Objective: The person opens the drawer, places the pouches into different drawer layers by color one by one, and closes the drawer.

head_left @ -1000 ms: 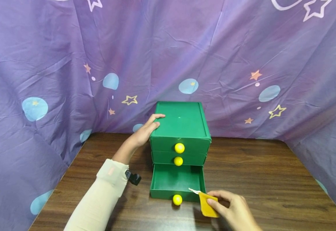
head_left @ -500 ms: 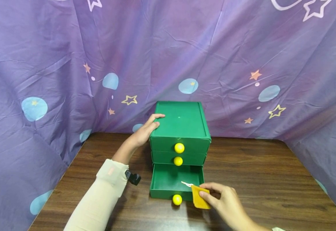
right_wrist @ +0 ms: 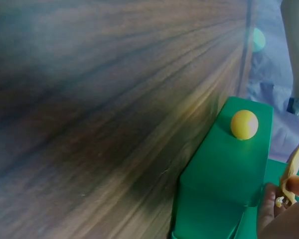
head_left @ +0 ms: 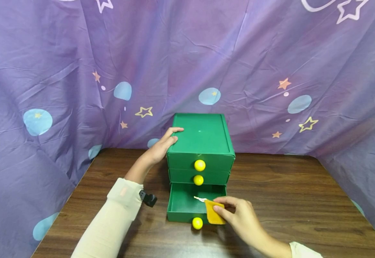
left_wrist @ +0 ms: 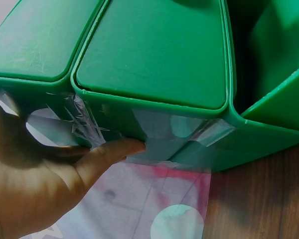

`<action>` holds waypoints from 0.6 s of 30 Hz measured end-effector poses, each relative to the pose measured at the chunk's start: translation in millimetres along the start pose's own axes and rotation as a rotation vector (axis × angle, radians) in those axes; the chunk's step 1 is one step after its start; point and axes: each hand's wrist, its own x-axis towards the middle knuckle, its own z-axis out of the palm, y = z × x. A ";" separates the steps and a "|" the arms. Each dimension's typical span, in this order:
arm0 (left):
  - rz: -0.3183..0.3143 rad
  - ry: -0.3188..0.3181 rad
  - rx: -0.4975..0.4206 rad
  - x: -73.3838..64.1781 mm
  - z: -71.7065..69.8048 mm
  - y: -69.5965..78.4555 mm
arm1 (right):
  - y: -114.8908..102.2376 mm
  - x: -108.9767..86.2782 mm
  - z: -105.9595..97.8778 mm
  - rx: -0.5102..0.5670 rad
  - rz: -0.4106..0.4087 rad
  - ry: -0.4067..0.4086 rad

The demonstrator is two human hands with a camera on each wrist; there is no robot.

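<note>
A green drawer cabinet (head_left: pixel 200 138) with yellow ball knobs stands mid-table, its bottom drawer (head_left: pixel 184 200) pulled out. My left hand (head_left: pixel 161 147) rests against the cabinet's left side, fingertips over the top edge; in the left wrist view the thumb lies along a taped side wall. Between thumb and fingers my right hand (head_left: pixel 239 213) pinches a small yellow pouch (head_left: pixel 214 213) with a white drawstring (head_left: pixel 200 198). The pouch hangs over the front right part of the bottom drawer, overlapping its front wall, and the string points into the drawer.
Two upper drawers (head_left: pixel 182 175) are closed above the open one. A yellow knob (right_wrist: pixel 244 124) sticks out from the bottom drawer's front. Dark wooden table (head_left: pixel 287 190) surrounds the cabinet, and a purple patterned cloth (head_left: pixel 255 53) hangs behind.
My right hand has moved left and away from me with the yellow pouch, from the drawer's front right corner to over its front part. The left hand stays in place.
</note>
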 end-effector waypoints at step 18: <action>0.004 -0.007 0.002 -0.1 0.0 0.1 | -1.3 22.3 20.2 -0.024 -0.039 -0.028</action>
